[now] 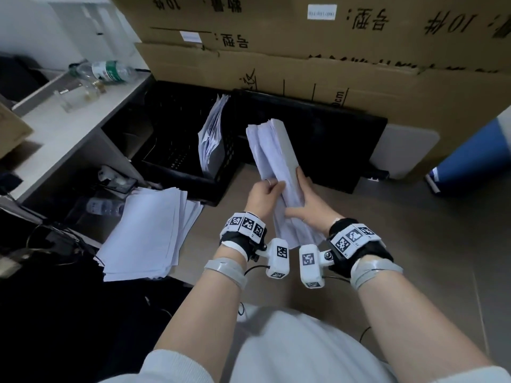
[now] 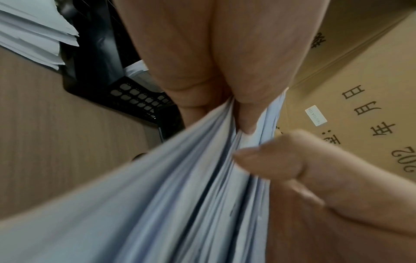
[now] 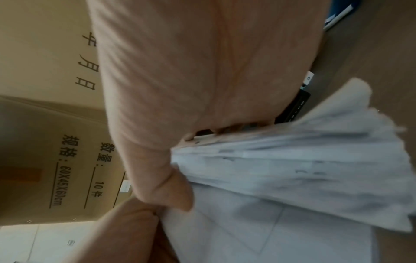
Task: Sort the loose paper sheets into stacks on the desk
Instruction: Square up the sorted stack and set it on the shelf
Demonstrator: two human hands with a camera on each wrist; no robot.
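From the head view we look down on a brown floor (image 1: 414, 244) backed by cardboard boxes (image 1: 304, 51), a black crate (image 1: 179, 150) and a loose pile of sheets (image 1: 149, 230) at left, while at centre frame our left hand (image 1: 262, 193) and right hand (image 1: 309, 205) both curl round a thick sheaf of paper (image 1: 276, 150), gripping its lower half. The left wrist view shows the sheaf (image 2: 180, 195) fanning under pinching fingers (image 2: 247, 121), so we judge it floppy, slippery and fairly heavy, best clamped across its full thickness. The right wrist view shows the sheaf's (image 3: 292, 169) splayed edges pressed against our palm.
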